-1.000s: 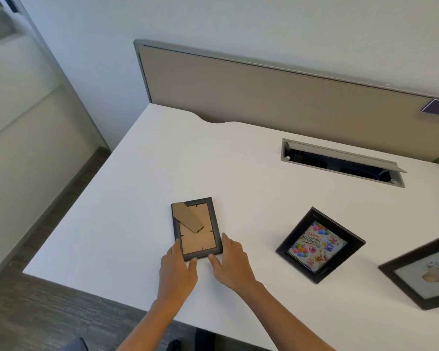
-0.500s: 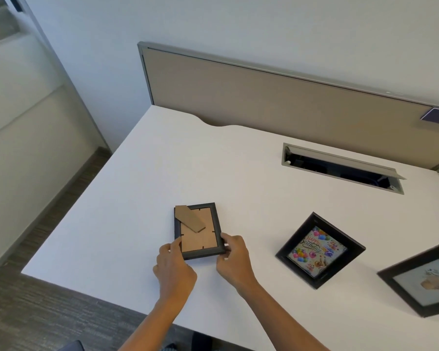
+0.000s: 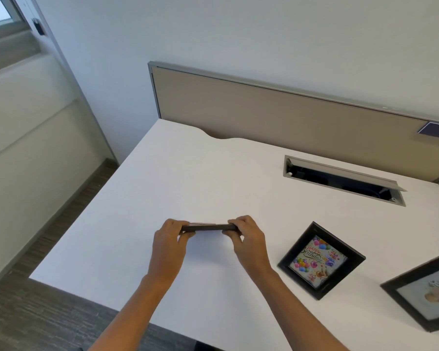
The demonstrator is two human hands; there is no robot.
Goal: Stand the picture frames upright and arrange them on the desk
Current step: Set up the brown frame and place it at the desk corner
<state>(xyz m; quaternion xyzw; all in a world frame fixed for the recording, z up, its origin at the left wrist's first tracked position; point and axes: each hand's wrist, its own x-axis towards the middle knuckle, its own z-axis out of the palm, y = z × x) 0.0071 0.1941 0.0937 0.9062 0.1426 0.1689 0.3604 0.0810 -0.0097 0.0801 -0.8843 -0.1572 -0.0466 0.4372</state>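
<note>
Picture frame [image 3: 208, 227], small and black, is gripped at both short ends and seen edge-on — held just above the white desk [image 3: 162, 178], near the front edge, left of centre. The fingers of the left hand [image 3: 169, 239] are curled round its left end, thumb beneath; the right hand [image 3: 246, 236] is clamped on the right end the same way. Only a thin dark edge and a pale sliver of the backing are visible, so the position of the rear stand cannot be told. Whether the lower edge touches the desk cannot be told either; a faint shadow lies below it.

Outward from the hands: a second frame, the birthday frame [image 3: 319, 259] with balloons, is seen to the right, well apart from the held one, turned at an angle. It appears to be lying flat, though a lean cannot be ruled out from this view. Further right, at the picture's edge and partly cut off, a third frame [image 3: 426, 295] with a pale print is noted, likewise angled.

At the far side, an open cable tray [image 3: 340, 179] is set into the desk before a beige partition [image 3: 289, 117].

Progress, as judged: early. One frame is in hand, mid-way to being stood up — not yet set down. Two remain to be stood, and the arranging is still to be done.
</note>
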